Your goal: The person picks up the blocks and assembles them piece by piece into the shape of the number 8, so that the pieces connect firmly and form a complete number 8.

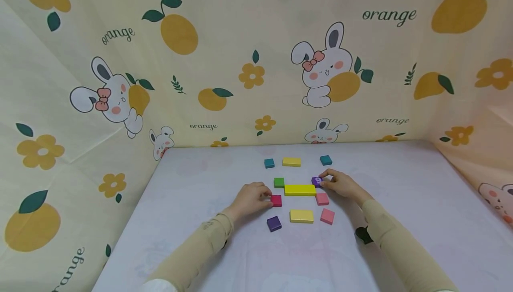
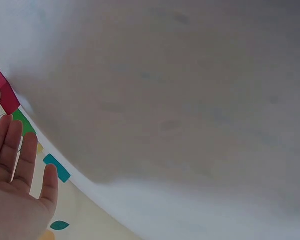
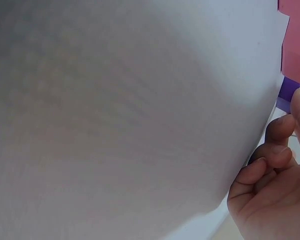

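In the head view, my left hand [image 1: 251, 198] has its thumb and index finger at a red block [image 1: 276, 200], pinching it at its left side. The left wrist view shows the thumb against the red block [image 2: 6, 92], the other fingers fairly straight. My right hand [image 1: 340, 183] pinches a purple block [image 1: 316, 181] marked with a white numeral that looks like 9; its other fingers curl loosely in the right wrist view. Between the hands lies a long bright yellow block [image 1: 299, 190], with a green block [image 1: 278, 182] at its upper left and a pink block [image 1: 322, 199] at its lower right.
Toward the back are two teal blocks [image 1: 269, 163] and a pale yellow block [image 1: 291, 162]. Nearer lie a dark purple block [image 1: 274, 224], another pale yellow block [image 1: 302, 216] and a tilted pink block [image 1: 327, 216]. A printed cloth [image 1: 224, 69] rises behind the white tabletop [image 1: 180, 185].
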`<state>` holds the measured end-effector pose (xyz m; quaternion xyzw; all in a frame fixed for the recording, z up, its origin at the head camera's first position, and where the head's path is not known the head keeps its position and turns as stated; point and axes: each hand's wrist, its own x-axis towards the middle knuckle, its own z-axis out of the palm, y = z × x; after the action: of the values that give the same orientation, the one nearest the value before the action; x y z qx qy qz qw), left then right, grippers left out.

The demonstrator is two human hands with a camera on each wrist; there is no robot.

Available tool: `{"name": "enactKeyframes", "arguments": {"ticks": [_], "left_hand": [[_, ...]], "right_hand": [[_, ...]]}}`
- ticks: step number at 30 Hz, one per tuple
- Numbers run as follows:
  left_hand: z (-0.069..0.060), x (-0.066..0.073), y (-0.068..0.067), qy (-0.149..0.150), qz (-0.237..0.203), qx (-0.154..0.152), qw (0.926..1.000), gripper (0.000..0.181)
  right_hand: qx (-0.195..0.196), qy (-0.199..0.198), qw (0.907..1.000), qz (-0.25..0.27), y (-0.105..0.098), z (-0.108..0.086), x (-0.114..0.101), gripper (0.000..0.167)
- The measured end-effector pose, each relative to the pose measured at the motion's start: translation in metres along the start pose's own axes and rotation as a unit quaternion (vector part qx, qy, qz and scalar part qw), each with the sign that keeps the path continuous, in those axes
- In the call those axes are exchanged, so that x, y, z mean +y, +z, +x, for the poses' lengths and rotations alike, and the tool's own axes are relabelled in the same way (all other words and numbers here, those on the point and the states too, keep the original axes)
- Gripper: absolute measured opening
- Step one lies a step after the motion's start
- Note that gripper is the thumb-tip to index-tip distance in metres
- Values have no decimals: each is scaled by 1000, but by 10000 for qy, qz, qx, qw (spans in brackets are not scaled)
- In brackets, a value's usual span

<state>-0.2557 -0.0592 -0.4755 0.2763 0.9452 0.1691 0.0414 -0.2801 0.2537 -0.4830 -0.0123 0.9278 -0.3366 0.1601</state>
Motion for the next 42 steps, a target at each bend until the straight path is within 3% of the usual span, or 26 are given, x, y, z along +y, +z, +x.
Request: {"name": "enactKeyframes", "arguments": {"ticks": [21, 42], "left_hand": [[9, 6, 4, -133, -503, -62, 9986, 27], [10, 8, 6, -161, -390, -120, 9990, 28]], "right_hand": [[25, 11, 9998, 187, -2, 0, 0, 36], [145, -103, 9985, 516, -2, -4, 5, 44]]}}
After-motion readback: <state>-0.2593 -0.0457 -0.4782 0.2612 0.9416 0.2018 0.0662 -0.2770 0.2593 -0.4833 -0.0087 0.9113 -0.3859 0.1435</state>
